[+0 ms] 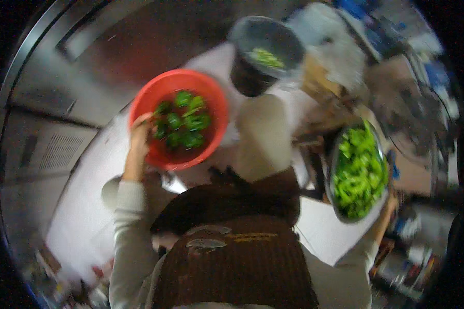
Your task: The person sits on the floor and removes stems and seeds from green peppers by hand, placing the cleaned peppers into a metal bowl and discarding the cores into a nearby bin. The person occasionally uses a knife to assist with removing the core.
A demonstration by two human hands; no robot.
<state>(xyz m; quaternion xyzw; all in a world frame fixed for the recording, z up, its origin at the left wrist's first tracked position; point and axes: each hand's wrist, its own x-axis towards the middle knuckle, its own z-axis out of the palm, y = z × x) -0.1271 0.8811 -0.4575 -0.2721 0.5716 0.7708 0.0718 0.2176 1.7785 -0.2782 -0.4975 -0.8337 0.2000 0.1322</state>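
Note:
My left hand (139, 135) grips the left rim of a red plastic basin (213, 96). Inside the basin lie several whole green peppers (183, 120), apparently in water. Out to the right, my right hand (390, 204) holds the outer edge of an oval-looking bowl (331, 193), its fingers partly hidden behind it. Cut green peppers (359, 170) fill this bowl nearly to the rim. The two containers are well apart, one on each side of my body. Blur softens most outlines.
A dark grey bucket (270, 34) with light green pieces (266, 58) stands ahead. A pale plastic bag (328, 34) is beside it. A vented panel (62, 150) is at the left, past a white surface (85, 201). Blurred clutter (410, 239) fills the lower right.

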